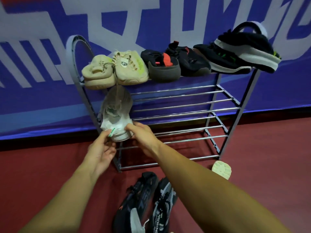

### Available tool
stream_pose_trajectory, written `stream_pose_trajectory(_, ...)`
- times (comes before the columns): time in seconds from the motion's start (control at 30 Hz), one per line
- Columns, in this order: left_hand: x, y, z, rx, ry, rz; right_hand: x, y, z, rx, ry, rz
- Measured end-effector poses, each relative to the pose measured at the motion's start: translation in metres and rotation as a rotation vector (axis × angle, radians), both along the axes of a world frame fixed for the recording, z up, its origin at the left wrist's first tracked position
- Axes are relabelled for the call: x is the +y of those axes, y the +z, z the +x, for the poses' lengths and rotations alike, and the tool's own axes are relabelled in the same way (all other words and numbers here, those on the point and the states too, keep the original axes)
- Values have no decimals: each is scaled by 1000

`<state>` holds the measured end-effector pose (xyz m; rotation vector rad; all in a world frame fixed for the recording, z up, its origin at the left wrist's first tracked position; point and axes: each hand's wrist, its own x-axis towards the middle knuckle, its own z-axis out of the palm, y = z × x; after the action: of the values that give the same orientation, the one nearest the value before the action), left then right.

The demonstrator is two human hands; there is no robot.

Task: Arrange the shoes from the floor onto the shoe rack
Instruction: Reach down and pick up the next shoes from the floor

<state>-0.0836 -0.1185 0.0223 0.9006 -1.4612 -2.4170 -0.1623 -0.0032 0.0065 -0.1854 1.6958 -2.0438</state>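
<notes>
While your left hand (101,148) and right hand (143,137) grip the white shoe (116,118), rack's (185,105) top shelf is full; dark pair (144,202), pale shoe (221,169) unshelved.

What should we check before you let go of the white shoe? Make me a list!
1. White shoe resting safely on the second shelf: cannot tell; its heel pokes out in front.
2. Grip: ok; the right hand holds the heel and the left hand touches it.
3. Room beside it on the rails: ok, they are bare.
4. Black-and-white shoe at the top right: not ok; it leans on its neighbour and hangs past the rack's end.
5. Floor: not ok; two dark shoes and a pale sole are there.
</notes>
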Motion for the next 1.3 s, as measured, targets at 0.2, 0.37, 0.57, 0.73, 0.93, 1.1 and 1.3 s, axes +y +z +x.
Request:
stream_pose_trajectory(0.2,-4,7,-9,91,191,92,-10,-4,-8,95,-136,108)
stream_pose_trajectory(0.37,-8,11,-18,116,225,126,-17,0,-13,87,-191,28)
stream_pose_trajectory(0.57,-7,10,-22,87,170,82,-13,13,-11,64,-84,4)
stream_pose_trajectory(0.73,-7,5,-21,26,80,-15,7,17,-9,69,-49,89)
stream_pose_trajectory(0.93,14,-9,-11,-123,-67,-102,52,8,4,66,1,357)
stream_pose_trajectory(1.1,41,-13,-6,-204,-336,-312,110,6,21,200,78,661)
stream_pose_trajectory(1.3,81,-17,1,-269,-517,-533,172,3,49,199,170,868)
